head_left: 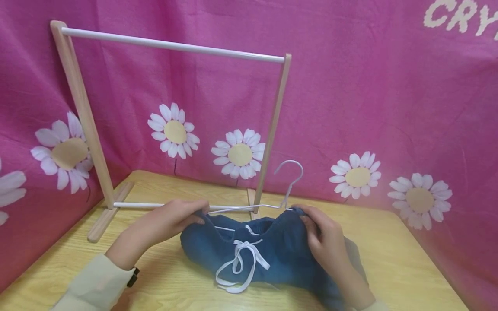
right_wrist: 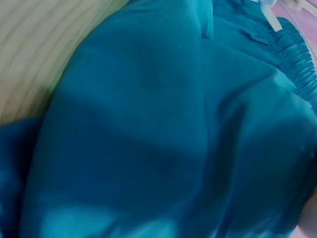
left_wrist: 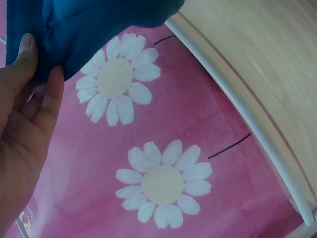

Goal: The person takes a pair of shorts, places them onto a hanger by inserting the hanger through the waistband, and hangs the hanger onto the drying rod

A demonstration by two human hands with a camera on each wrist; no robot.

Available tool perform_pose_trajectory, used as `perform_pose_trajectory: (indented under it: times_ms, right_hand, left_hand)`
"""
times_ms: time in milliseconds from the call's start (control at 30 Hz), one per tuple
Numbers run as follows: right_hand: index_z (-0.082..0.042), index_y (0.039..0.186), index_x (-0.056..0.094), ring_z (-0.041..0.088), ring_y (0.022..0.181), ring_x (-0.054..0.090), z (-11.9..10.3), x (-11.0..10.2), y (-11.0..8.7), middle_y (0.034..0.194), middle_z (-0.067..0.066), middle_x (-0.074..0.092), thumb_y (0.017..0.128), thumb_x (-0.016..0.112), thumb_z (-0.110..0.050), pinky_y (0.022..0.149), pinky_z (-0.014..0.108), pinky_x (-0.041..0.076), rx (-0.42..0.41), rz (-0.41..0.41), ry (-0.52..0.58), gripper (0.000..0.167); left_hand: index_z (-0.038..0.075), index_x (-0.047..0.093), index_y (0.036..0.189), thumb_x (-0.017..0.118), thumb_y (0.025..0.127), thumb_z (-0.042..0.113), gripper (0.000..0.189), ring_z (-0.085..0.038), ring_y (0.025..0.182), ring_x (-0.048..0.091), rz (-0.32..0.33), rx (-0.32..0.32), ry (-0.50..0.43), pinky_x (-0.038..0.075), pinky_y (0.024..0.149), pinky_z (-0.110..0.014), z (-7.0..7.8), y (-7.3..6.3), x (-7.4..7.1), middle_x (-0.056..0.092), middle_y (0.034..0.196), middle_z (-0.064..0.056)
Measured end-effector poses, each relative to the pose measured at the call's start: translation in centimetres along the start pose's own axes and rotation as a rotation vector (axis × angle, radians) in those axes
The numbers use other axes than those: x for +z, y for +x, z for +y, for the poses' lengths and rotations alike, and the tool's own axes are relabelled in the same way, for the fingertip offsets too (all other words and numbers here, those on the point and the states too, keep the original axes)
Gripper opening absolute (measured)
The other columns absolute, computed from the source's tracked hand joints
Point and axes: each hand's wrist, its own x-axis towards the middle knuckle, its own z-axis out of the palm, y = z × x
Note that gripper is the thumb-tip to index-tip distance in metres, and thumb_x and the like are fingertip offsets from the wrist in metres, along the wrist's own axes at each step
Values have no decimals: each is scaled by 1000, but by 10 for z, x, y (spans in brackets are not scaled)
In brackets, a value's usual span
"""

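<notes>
Both hands hold up dark blue drawstring pants [head_left: 284, 259] by the elastic waistband, whose opening faces up. My left hand [head_left: 171, 220] pinches the waistband's left end; in the left wrist view its thumb [left_wrist: 27, 54] presses on the blue cloth. At the other end, my right hand [head_left: 324, 237] grips the waistband between thumb and fingers. A thin pale hanger [head_left: 288, 161] lies along the waist opening, its hook rising near the right hand and its ends hidden at the hands and cloth. A white drawstring [head_left: 243, 245] hangs tied in a bow at the front.
Behind the left hand stands a rack with wooden posts [head_left: 83, 108], a white top rod [head_left: 171, 42] and a white lower rod [head_left: 140, 205]. It rests on a light wood table [head_left: 397, 259]. A pink cloth with daisies [head_left: 319, 86] covers the walls behind.
</notes>
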Motion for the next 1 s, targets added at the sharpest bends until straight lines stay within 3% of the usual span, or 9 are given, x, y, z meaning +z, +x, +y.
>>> perform_pose_trajectory:
  times_ms: [167,233,400,533,767,1000]
  right_hand:
    - [-7,108,74,14,83,68,-3,3,-2,98,2,75,85,66,18,83,11,49,6,27,-43,35]
    - [-8,106,74,10,74,63,-4,5,-3,92,0,73,84,66,18,72,13,48,-9,37,-71,35]
    - [-9,105,75,11,70,59,-7,10,-4,89,1,72,83,66,16,65,24,47,-58,40,-125,34]
    - [-8,105,74,17,79,68,-8,13,-3,96,4,75,84,67,13,72,32,54,-68,38,-150,31]
    - [-8,105,74,16,80,69,-7,17,-5,94,2,75,85,66,14,74,33,56,-53,42,-137,31]
    - [-8,106,73,16,80,68,-8,17,-6,94,2,74,85,64,15,74,32,55,-43,45,-136,33]
  left_hand:
    - [14,58,101,77,87,0,28,-6,79,64,71,41,38,58,75,-27,1,5,7,66,85,6]
    - [13,59,101,78,85,-1,28,-8,81,66,97,68,44,58,76,-27,2,9,11,68,86,5]
    - [11,62,100,79,85,-1,26,-11,84,68,117,101,63,59,80,-30,14,23,20,71,91,2]
    - [13,61,101,79,87,4,25,-12,83,69,156,96,116,59,78,-30,25,34,27,71,90,2]
    - [8,61,110,81,86,8,31,-15,90,72,228,85,131,59,82,-29,36,44,35,73,96,-2]
    - [6,64,111,79,89,18,29,-15,90,72,281,-2,111,59,82,-31,42,48,38,74,97,-2]
